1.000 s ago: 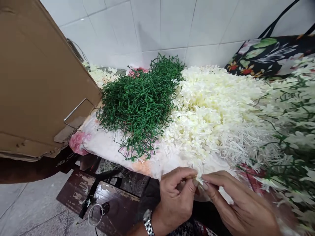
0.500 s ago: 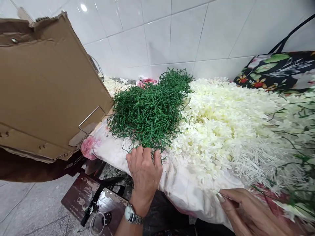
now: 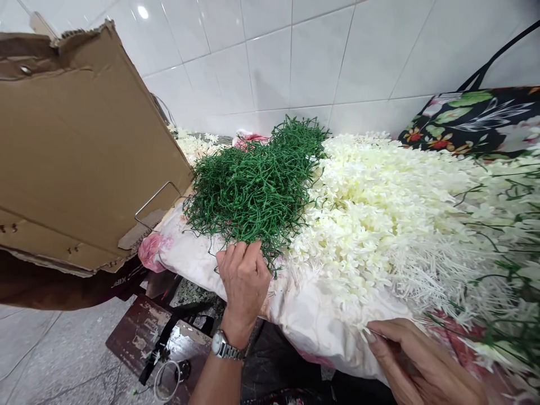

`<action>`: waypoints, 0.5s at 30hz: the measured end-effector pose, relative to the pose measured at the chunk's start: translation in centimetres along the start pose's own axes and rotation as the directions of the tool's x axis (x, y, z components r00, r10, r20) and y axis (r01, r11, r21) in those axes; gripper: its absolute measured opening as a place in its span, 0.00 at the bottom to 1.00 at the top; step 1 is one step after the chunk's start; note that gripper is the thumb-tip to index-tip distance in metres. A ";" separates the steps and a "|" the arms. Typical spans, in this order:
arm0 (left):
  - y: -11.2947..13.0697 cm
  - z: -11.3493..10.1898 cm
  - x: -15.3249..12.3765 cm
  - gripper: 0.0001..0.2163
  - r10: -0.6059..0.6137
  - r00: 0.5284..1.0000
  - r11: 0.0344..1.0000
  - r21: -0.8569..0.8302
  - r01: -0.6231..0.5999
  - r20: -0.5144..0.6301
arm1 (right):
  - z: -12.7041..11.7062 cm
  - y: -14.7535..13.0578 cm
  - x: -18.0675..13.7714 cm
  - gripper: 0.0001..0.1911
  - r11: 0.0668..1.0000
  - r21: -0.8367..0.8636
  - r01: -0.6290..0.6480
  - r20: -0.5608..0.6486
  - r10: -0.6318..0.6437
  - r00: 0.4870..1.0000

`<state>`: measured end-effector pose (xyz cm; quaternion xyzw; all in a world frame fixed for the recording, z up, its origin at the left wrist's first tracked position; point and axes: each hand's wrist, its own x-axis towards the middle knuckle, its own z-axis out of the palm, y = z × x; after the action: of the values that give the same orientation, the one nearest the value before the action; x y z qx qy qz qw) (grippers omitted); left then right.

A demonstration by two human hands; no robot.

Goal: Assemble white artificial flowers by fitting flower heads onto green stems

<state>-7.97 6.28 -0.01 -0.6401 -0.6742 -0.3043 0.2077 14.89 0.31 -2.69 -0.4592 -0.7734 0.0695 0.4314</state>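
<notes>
Green stems [image 3: 257,185]: I see them heaped on the flowered cloth [image 3: 185,253].
White blossoms [image 3: 379,214]: touching the heap's right side.
Left hand [image 3: 243,278]: at the heap's near edge, fingers [image 3: 236,253] curled into the strands; I cannot tell if they grip one.
Right hand [image 3: 417,360]: well right of the heap, fingers [image 3: 379,337] pinched on a white sprig [image 3: 363,328].
Cardboard box [image 3: 76,146]: left of the heap.

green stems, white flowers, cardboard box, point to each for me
green stems [image 3: 257,185], head view, middle of the tangled pile
white flowers [image 3: 379,214], head view, centre of the heap
cardboard box [image 3: 80,152], head view, its flat brown side
</notes>
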 end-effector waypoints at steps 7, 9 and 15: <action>-0.1 -0.7 -1.0 0.11 0.040 0.980 0.935 -0.338 -0.105 -0.193 | 0.0 0.3 -0.2 0.02 1.000 -0.005 0.011 0.023 -0.011 1.000; 0.2 -1.0 -1.6 0.11 0.026 0.971 0.882 -0.452 -0.134 -0.236 | 0.0 0.3 -0.2 0.02 1.000 0.010 0.020 0.021 -0.020 1.000; 1.8 -1.7 -3.6 0.14 0.054 0.989 0.676 -0.724 -0.136 -0.135 | -0.1 -0.2 0.3 0.04 0.999 0.036 -0.004 -0.015 0.005 1.000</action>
<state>-5.99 2.43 -0.91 -0.6874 -0.4511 -0.5690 -0.0154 14.76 0.37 -2.32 -0.4536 -0.7677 0.0809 0.4454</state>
